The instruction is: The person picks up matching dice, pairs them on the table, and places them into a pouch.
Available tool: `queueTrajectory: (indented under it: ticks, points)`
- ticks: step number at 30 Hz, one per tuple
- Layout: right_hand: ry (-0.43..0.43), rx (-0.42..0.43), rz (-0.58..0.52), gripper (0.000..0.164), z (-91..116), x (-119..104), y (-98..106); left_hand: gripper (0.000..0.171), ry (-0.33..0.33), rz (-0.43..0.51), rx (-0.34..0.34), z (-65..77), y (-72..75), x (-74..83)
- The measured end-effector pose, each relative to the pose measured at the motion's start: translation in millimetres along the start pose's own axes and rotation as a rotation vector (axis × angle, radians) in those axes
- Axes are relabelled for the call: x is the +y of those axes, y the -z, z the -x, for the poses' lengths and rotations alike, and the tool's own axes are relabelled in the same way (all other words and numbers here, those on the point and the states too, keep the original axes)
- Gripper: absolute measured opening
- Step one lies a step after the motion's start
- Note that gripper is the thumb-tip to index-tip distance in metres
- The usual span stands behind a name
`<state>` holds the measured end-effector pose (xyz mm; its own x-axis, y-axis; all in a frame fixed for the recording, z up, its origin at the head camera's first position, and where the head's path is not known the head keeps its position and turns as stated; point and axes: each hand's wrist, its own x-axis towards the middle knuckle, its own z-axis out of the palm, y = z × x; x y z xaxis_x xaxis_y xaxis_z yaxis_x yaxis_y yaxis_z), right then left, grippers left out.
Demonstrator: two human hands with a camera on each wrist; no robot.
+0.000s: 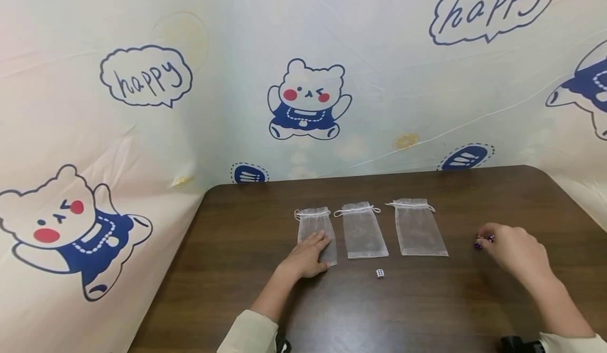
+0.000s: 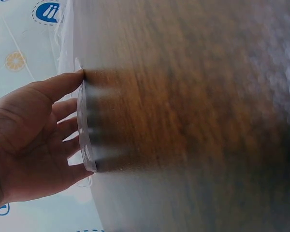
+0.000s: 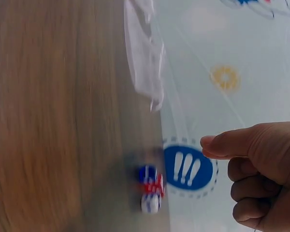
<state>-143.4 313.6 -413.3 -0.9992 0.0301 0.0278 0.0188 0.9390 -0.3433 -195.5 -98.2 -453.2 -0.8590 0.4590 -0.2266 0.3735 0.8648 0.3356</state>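
Left hand (image 1: pixel 308 255) is laid spread on the leftmost bag (image 1: pixel 313 223), right hand (image 1: pixel 519 250) curled beside clustered dice (image 3: pixel 152 187) on the surface (image 1: pixel 351 316), any pinch indiscernible; scattering could be caused by clumsy fingering.

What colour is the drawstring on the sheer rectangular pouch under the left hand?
White drawstring, clearest in the head view.

Right hand (image 3: pixel 266 169) has fingers (image 3: pixel 251 188) curled; clustered dice (image 3: pixel 152 187) lie near it, blurred; white bag (image 3: pixel 142 63) to its left.
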Motion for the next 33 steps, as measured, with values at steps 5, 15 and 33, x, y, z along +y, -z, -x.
queueTrajectory:
  ticks: [5, 15, 33]
  points:
    - [-0.044, -0.041, -0.005, 0.026, -3, 22, 1, 0.061, -0.018, 0.009, 0.022, 1.1, -0.7, -2.8]
    - [-0.093, -0.124, -0.002, 0.038, -4, 46, -8, 0.061, -0.005, -0.002, 0.005, 0.9, 2.5, 0.6]
    - [-0.141, -0.125, -0.008, 0.032, -9, 56, -14, 0.060, -0.017, -0.009, 0.018, 0.1, 1.3, 0.4]
